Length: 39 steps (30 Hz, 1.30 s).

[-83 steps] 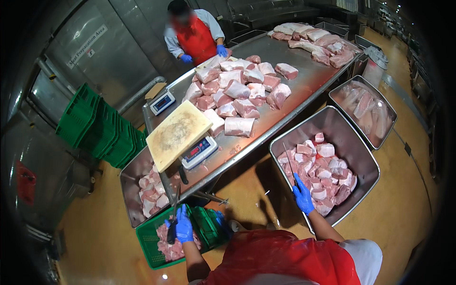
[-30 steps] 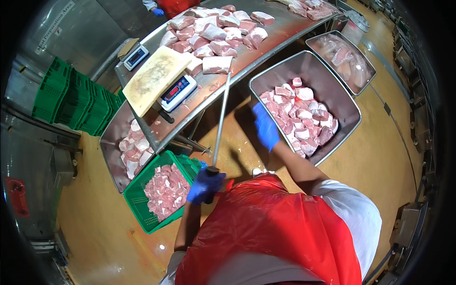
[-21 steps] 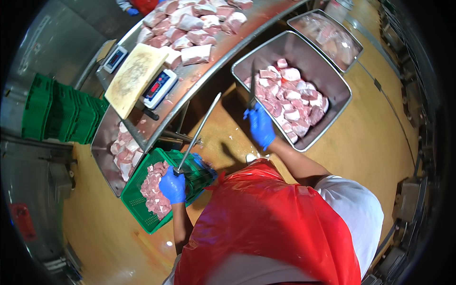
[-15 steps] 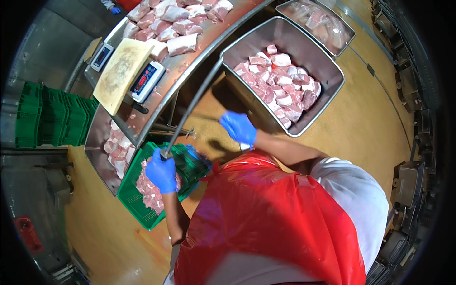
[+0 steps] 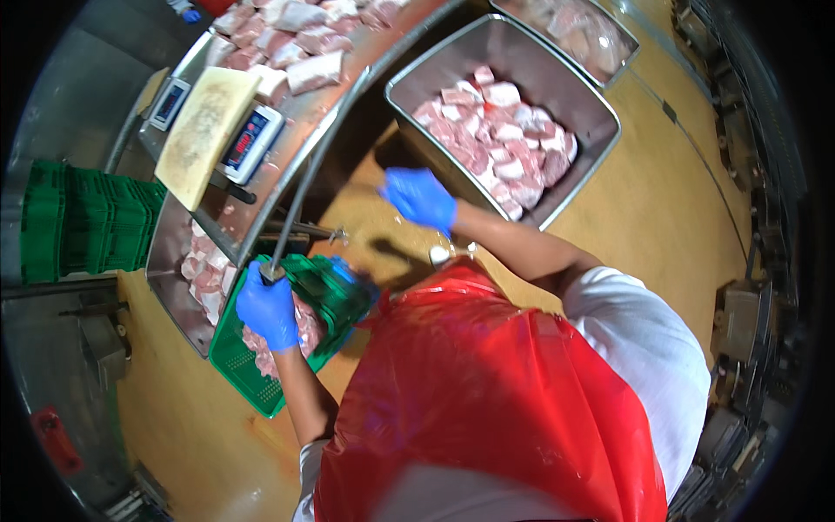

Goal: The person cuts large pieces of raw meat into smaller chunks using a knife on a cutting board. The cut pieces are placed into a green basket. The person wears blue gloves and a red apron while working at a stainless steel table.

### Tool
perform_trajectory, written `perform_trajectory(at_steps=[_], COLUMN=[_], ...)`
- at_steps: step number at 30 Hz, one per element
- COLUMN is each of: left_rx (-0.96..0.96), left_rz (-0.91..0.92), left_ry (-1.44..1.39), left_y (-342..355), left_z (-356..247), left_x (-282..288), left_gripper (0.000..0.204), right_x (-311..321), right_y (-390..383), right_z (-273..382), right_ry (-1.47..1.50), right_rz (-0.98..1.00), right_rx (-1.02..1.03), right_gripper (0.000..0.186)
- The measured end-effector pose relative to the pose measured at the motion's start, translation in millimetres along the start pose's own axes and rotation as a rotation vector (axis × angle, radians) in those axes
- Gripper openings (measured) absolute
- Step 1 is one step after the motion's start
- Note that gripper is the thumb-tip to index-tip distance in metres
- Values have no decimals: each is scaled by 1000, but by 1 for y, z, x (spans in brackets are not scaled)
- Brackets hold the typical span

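Note:
My left hand (image 5: 268, 306), in a blue glove, is closed round the handle of a long sharpening steel (image 5: 299, 196) that points up and away. My right hand (image 5: 421, 200), also blue-gloved, is closed in front of the large metal tub. It appears to grip a knife; a thin dark blade shows blurred in the earlier frame, but I cannot make it out now. Under my left hand stands a green crate (image 5: 228, 361) holding pale pink meat trimmings (image 5: 306, 324), partly hidden by the hand.
A metal tub (image 5: 600, 161) of cut meat stands ahead right, with another bin (image 5: 622, 63) behind it. The steel table (image 5: 283, 165) bears meat slabs (image 5: 315, 73), a cutting board (image 5: 204, 130) and a scale (image 5: 252, 146). Green crates (image 5: 87, 222) are stacked left; a meat bin (image 5: 174, 304) stands below the table.
The whole view has shifted a little. My right hand has moved slightly farther from me, and my left hand slightly left with the sharpening steel. Both stay closed.

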State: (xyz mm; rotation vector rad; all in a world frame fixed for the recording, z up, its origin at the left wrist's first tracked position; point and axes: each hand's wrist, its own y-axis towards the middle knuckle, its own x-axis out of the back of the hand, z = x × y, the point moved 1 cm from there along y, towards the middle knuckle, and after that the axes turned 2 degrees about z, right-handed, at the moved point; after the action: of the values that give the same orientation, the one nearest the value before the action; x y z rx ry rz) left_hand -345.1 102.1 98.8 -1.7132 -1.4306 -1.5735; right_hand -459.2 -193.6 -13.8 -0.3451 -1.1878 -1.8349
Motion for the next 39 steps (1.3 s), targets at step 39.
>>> perform_trajectory(at_steps=[39], left_rx=[621], left_rz=[1036], left_ry=[-1420], left_y=[-70], left_z=[-25], left_x=[-58], left_gripper=[26], right_x=[-17], right_y=[-16], right_z=[23], right_ry=[498], right_rz=[58], right_rx=[-300], right_gripper=[45])
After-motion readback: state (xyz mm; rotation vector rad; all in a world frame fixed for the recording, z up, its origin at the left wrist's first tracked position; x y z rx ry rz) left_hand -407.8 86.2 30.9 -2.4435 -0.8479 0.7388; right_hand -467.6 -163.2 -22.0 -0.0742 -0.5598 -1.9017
